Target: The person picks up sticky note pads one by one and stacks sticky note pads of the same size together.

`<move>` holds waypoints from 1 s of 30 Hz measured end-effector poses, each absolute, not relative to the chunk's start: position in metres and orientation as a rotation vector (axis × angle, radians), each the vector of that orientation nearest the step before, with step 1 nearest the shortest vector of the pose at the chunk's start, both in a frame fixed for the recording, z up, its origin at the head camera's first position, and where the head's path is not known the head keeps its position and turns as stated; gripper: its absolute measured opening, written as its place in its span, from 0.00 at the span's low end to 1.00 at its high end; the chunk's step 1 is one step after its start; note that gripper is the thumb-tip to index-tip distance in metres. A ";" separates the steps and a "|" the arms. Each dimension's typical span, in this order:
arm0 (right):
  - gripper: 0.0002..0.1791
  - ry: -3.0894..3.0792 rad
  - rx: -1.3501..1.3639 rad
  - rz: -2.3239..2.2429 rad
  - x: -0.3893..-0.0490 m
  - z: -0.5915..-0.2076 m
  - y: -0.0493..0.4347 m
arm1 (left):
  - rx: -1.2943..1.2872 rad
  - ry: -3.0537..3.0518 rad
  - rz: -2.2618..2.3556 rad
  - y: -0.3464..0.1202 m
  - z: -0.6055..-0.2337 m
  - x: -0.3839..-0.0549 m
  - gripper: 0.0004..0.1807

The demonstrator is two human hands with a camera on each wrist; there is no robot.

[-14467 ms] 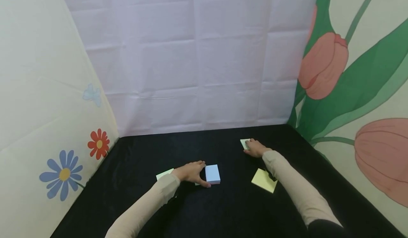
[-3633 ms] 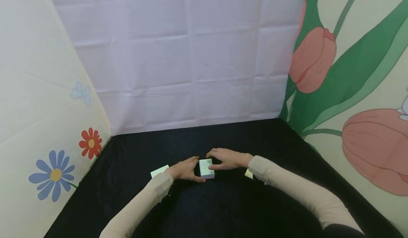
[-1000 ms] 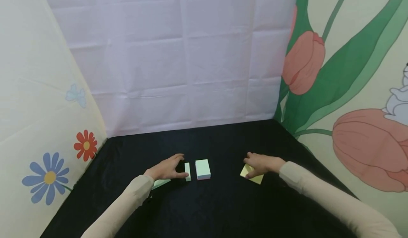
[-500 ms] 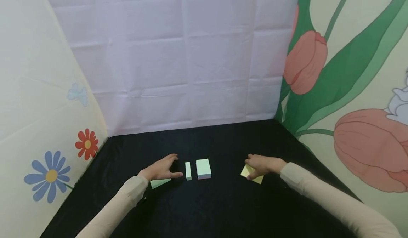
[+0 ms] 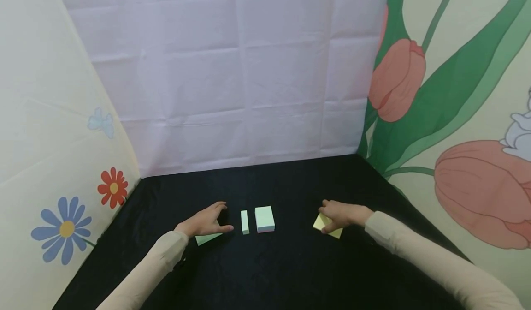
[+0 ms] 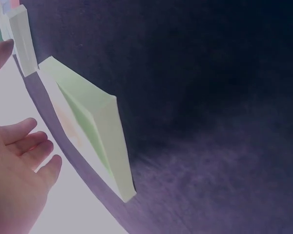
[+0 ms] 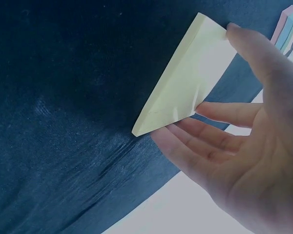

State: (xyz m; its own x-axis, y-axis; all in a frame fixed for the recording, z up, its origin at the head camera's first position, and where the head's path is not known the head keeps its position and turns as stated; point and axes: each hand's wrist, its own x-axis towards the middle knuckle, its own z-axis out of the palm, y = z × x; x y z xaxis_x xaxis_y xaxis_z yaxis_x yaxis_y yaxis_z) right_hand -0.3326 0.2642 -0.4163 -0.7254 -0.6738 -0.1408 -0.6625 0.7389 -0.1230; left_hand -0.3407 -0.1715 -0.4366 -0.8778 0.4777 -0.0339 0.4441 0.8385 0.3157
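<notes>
My left hand (image 5: 205,221) hovers with spread fingers above a light green sticky note pad (image 5: 207,239), touching nothing; it hides part of that pad. In the left wrist view the light green pad (image 6: 83,85) lies just beyond the fingertips. A narrow pale pad (image 5: 245,222) lies to the right of this hand. Beside it sits a stack of sticky note pads (image 5: 264,217), pale green on top with blue and pink layers below. On the right, my right hand (image 5: 342,214) grips a yellow sticky note pad (image 7: 190,73) by its edges between thumb and fingers.
A black cloth (image 5: 282,273) covers the table under all the pads. A creased white sheet (image 5: 232,79) hangs along the back edge. Flower-printed panels (image 5: 477,116) rise at both sides.
A pale green pad, earlier under my right hand at the back right, now tops the blue stack. My right hand went to the yellow pad. Lately my left hand drew back from the narrow pad.
</notes>
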 end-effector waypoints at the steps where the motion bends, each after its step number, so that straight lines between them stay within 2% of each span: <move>1: 0.27 2.762 -1.068 -0.094 -0.333 -0.416 0.264 | 0.730 2.907 0.460 -0.173 -0.437 -0.340 0.48; 30: 0.28 2.766 -1.003 -0.103 -0.332 -0.417 0.263 | 0.708 2.922 0.470 -0.200 -0.446 -0.331 0.45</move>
